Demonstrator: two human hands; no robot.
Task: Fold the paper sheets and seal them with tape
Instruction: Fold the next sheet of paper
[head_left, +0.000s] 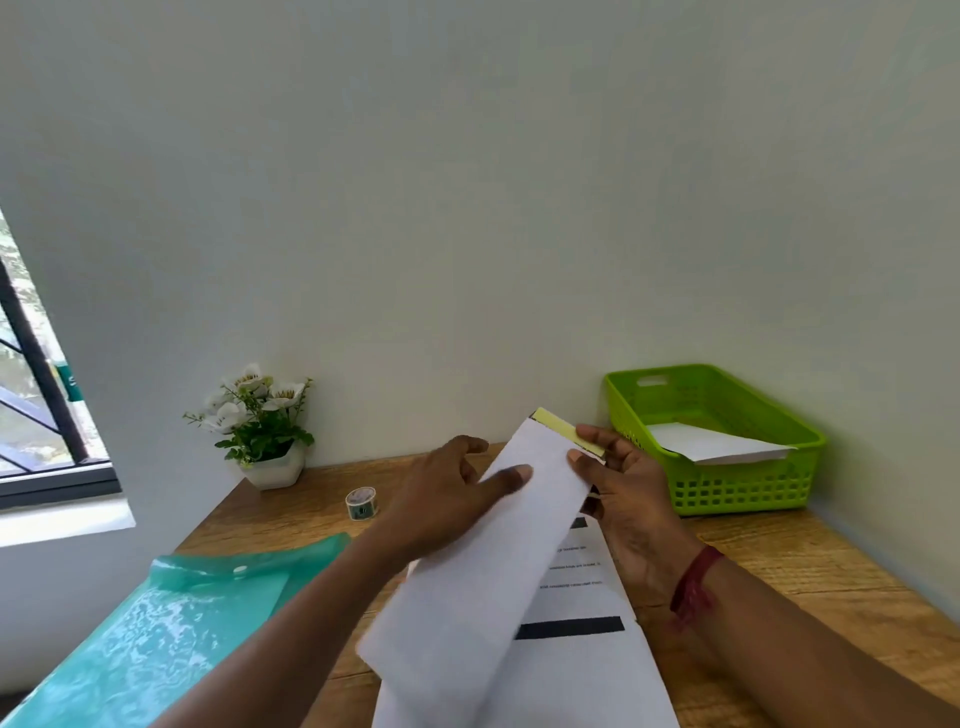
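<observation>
Fingers of your left hand (457, 499) and right hand (623, 488) pinch the folded sheet (493, 571) above the table (779, 561). Release one for the tape (361, 503) and the fold may spring open.

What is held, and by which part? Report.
The folded paper: left hand pinches its left edge, right hand its right edge, both near the far end.

Both hands (452, 499) (623, 488) hold folded paper (483, 571) above table (779, 566).
</observation>
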